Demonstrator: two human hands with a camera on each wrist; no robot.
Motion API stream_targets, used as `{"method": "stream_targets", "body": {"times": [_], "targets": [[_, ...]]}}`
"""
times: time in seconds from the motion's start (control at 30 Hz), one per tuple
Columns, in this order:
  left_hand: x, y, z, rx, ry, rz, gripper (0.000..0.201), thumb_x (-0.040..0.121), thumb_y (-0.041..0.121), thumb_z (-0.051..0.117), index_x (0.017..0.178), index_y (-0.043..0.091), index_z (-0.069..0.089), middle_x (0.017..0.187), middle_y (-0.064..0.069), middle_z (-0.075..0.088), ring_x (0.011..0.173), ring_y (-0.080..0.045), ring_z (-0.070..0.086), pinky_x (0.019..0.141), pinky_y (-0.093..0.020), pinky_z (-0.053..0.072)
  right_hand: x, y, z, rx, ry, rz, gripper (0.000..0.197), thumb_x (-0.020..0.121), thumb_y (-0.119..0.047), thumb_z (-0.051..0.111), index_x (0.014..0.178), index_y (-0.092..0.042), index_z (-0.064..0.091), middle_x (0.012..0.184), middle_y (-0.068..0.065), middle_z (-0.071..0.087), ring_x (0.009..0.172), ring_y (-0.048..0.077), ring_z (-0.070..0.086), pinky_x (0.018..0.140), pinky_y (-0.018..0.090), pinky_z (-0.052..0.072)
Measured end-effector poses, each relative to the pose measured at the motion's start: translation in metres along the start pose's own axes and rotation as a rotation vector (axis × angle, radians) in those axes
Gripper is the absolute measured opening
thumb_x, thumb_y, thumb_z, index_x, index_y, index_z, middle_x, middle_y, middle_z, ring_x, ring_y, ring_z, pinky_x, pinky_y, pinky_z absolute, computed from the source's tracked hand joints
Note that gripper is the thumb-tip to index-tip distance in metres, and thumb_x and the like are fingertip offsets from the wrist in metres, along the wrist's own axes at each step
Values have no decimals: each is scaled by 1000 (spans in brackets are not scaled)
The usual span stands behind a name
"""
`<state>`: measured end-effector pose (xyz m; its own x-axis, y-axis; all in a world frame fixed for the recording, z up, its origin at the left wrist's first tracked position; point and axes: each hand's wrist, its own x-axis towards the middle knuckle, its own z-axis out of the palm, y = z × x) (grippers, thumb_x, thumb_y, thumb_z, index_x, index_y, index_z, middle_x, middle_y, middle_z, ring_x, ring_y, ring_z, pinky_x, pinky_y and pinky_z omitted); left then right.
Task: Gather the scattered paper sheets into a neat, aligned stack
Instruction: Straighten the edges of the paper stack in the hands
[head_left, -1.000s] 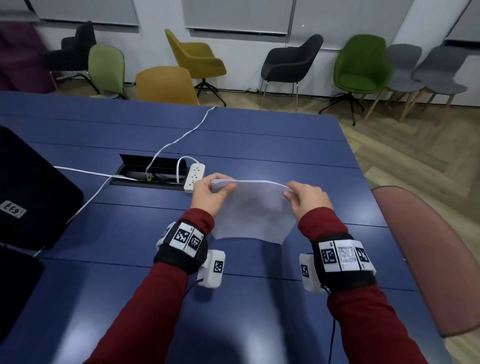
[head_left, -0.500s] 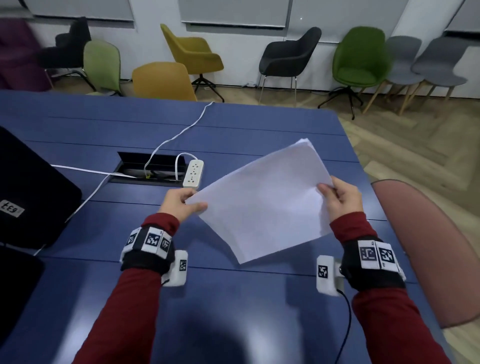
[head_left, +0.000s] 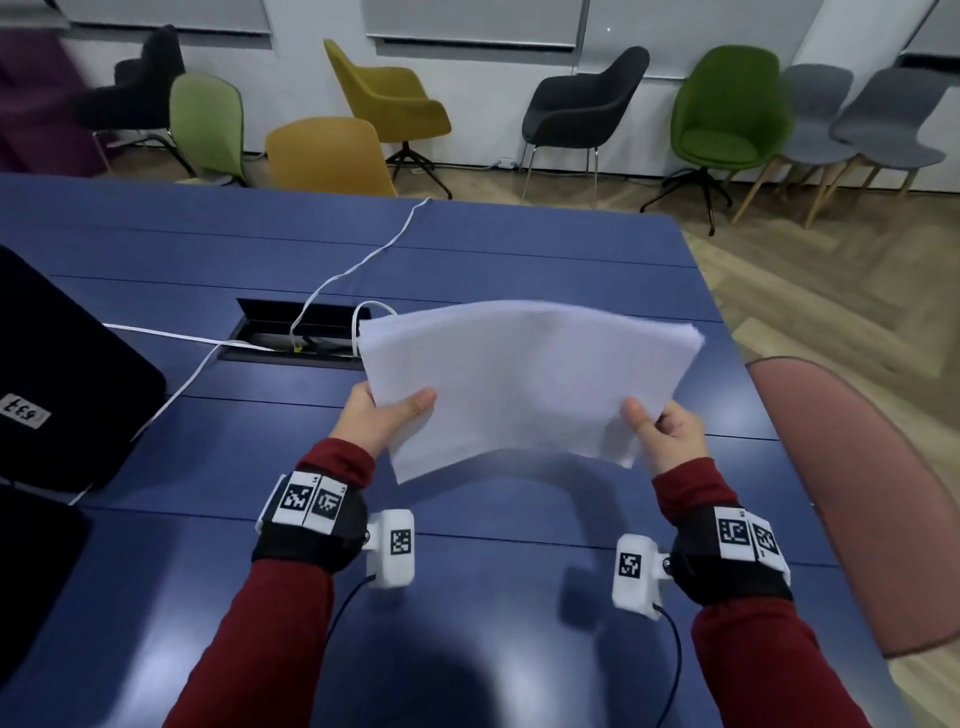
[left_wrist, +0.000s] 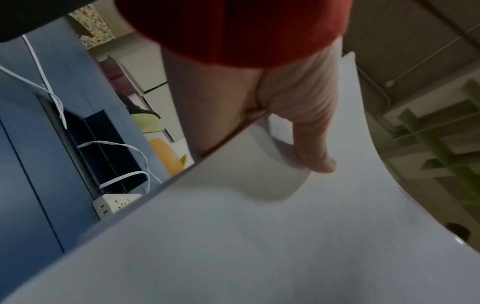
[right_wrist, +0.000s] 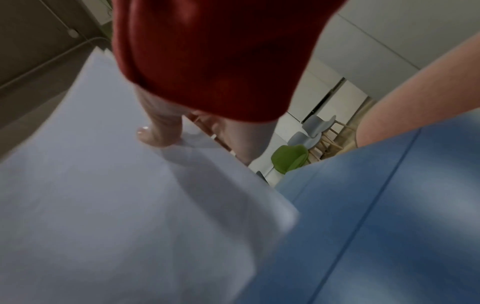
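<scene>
A stack of white paper sheets (head_left: 524, 374) hangs in the air above the blue table (head_left: 467, 254), bowed upward in the middle. My left hand (head_left: 387, 418) pinches its near left corner, thumb on top. My right hand (head_left: 662, 434) pinches the near right edge, thumb on top as well. In the left wrist view the thumb presses down on the paper stack (left_wrist: 259, 236). The right wrist view shows the thumb on the paper stack (right_wrist: 116, 216), with the fingers hidden beneath it. The far right edges of the sheets look slightly fanned and blurred.
A black cable box recess (head_left: 301, 332) with white cables and a white power strip (left_wrist: 114, 204) lies behind the paper. A black bag (head_left: 67, 374) sits at the table's left. A pink chair back (head_left: 857, 493) stands close on the right. Several chairs line the far wall.
The stack went from held upright on edge, to tilted flat, to level and bowed between both hands. Both hands shifted their hold to the near corners and moved closer to me.
</scene>
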<state>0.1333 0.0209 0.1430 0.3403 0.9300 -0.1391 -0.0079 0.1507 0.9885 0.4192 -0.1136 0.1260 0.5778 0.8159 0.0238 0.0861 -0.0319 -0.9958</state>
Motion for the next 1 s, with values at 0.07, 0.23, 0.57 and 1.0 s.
{"method": "stream_targets", "body": {"times": [0.07,0.23,0.57,1.0], "targets": [[0,-8,-2,32,-26,-38,19,78,4,69,86,21,67,77,9,75,73,-6,69,74,-23,57,-5,12,5,23,4,61,9,88,-3,58,94,-7,63,57,-24,69,57,-11,62,58,5,49],[-6,-48,-2,134,95,-156,25,70,18,79,91,11,69,81,-2,71,67,-12,64,67,-25,52,-22,36,21,14,-24,127,12,85,-7,63,80,-17,68,71,-8,66,59,-9,59,64,9,48],[-9,-35,11,50,249,3,9,78,11,72,79,13,64,73,1,63,62,-5,60,53,-6,49,-14,18,36,71,164,5,16,87,-11,61,78,-23,66,57,-23,66,58,-8,56,68,16,49],[6,-43,16,143,265,-33,21,76,13,74,68,20,56,65,1,57,48,-1,55,48,-14,47,-8,26,45,-57,169,-45,25,88,-7,57,74,-26,65,81,5,65,67,-11,57,70,3,43]]}}
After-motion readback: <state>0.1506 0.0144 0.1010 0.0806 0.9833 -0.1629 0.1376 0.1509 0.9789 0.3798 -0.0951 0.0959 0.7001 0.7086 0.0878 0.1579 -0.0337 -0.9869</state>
